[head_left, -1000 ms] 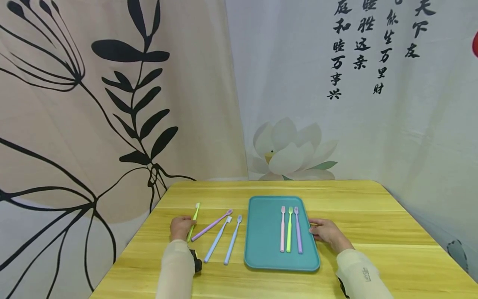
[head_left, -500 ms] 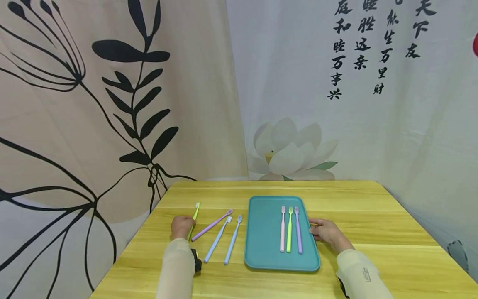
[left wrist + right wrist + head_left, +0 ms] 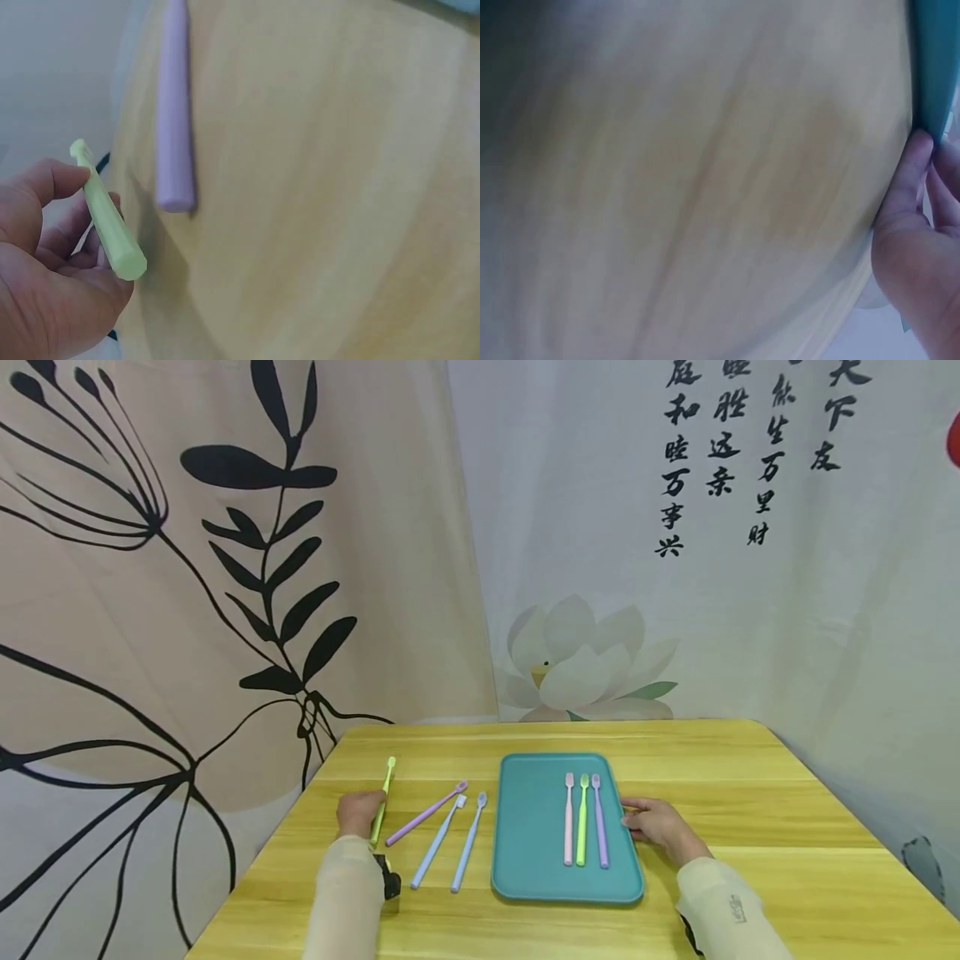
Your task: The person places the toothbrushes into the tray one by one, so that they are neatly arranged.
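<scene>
My left hand [image 3: 357, 813] pinches a yellow-green toothbrush [image 3: 112, 229] by its handle, between thumb and fingers, slightly above the table at the left. Its head points away from me. Just right of it lie a purple toothbrush [image 3: 423, 815] and two blue toothbrushes, one slanted [image 3: 438, 843] and one at the right [image 3: 468, 845]. My right hand [image 3: 663, 829] holds the right rim of a teal tray [image 3: 528, 835]; in the right wrist view its fingertips meet the tray's edge. Inside the tray a pink toothbrush [image 3: 568, 822], a green toothbrush [image 3: 582, 822] and a purple toothbrush [image 3: 600, 822] lie side by side.
The wooden table [image 3: 720, 777] carries everything. The left part of the tray's floor is bare. Behind hangs a printed curtain [image 3: 420, 568] with plants, a lotus and writing.
My left hand has lifted the yellow-green toothbrush off the table and moved it a little to the left. The right hand and the tray have stayed in place.
</scene>
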Action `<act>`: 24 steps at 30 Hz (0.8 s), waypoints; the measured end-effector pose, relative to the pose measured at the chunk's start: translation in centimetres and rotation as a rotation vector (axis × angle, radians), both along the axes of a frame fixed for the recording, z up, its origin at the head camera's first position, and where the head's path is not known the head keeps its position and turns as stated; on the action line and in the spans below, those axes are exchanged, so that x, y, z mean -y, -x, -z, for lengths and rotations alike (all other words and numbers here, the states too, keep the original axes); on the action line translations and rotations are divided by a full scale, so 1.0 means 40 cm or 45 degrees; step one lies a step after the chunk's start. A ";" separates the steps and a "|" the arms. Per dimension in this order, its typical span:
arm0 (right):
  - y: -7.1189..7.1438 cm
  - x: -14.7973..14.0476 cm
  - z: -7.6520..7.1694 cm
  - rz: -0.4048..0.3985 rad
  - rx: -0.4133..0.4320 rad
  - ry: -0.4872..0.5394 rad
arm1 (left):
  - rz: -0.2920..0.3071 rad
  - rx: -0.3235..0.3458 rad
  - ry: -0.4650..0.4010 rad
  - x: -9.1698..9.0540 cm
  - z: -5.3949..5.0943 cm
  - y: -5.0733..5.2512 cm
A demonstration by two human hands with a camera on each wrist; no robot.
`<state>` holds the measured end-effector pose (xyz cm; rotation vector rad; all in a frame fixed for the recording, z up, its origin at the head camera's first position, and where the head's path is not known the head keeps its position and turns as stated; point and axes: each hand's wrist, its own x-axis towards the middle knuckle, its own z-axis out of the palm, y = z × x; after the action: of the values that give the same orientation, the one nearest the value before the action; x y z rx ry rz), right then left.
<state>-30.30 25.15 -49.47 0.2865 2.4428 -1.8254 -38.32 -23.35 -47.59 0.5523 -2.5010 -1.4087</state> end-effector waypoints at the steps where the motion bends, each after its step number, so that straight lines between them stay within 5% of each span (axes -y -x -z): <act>1: 0.000 0.000 -0.001 0.000 -0.002 0.006 | -0.015 -0.012 -0.032 0.000 -0.003 0.002; 7: 0.000 -0.002 -0.001 0.001 -0.006 0.014 | 0.011 -0.101 -0.205 -0.019 -0.032 -0.003; 15: 0.004 -0.007 0.005 -0.010 -0.010 0.002 | 0.041 -0.130 -0.202 -0.062 -0.078 0.000; 24: 0.007 -0.007 0.006 -0.013 -0.003 -0.008 | 0.118 -0.132 -0.366 -0.104 -0.093 0.016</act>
<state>-30.57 25.43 -49.71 0.2718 2.4477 -1.8155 -38.94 -19.19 -43.85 0.4041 -2.2847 -1.7992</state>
